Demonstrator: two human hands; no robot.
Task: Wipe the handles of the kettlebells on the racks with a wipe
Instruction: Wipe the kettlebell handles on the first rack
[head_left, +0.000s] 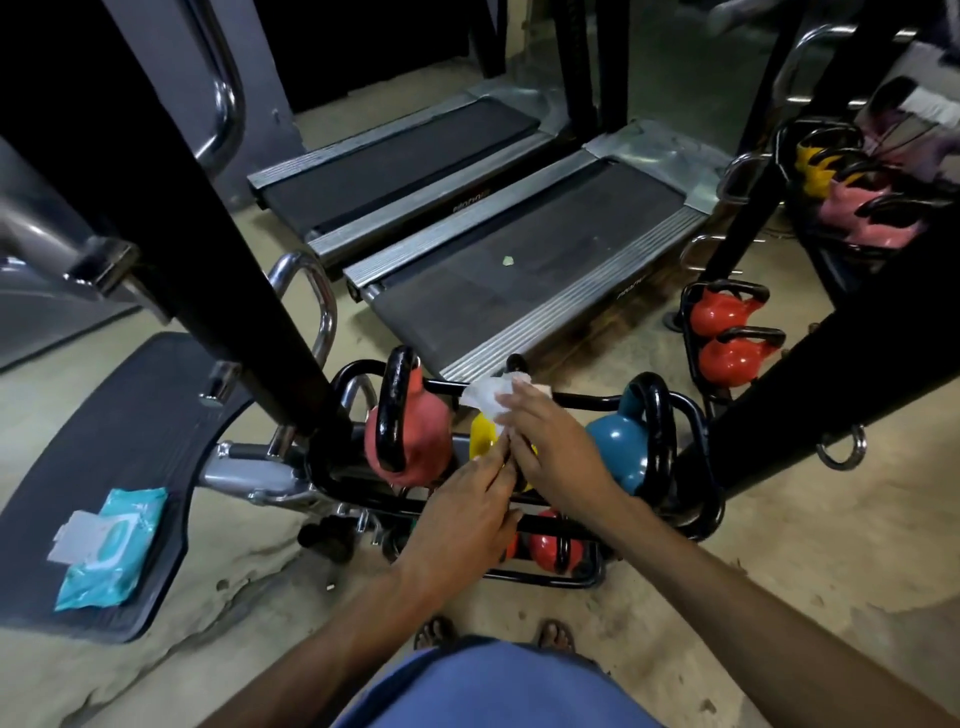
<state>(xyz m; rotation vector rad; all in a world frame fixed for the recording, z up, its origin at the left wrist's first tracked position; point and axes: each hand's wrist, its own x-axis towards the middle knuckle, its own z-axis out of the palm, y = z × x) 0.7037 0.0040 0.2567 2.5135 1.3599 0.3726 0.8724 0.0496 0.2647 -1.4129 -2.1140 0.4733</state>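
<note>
**Kettlebell rack, top tier: wipe on the yellow bell**

1. Wipes packet (111, 545), teal, flap open. Lies on a black mat (130, 426) well to the left of the rack (587, 401).
2. Pink kettlebell (415, 441), black handle upright. Stands at the left end of the rack's top tier.
3. Yellow kettlebell (482, 441). Stands mid-rack, just beside the pink one and mostly covered by both hands; its handle is hidden.
4. Left hand (462, 512). Reaches over the rack's near rail with its fingers nearly straight and close together, tips touching the yellow kettlebell.
5. Wipe (483, 397), white and crumpled. Sits at the top of the yellow kettlebell, by the rack's far rail.
6. Right hand (550, 441). Its fingers are folded down over the wipe, holding it.
7. Blue kettlebell (621, 447). Stands at the right end of the rack's top tier.
8. Red kettlebell (545, 552). Sits on the rack's lower tier, below the hands.
9. Treadmills (519, 249), two. Lie on the floor behind the rack.
10. Second stand (687, 332) with two red bells. Stands right of the rack, well apart.
</note>
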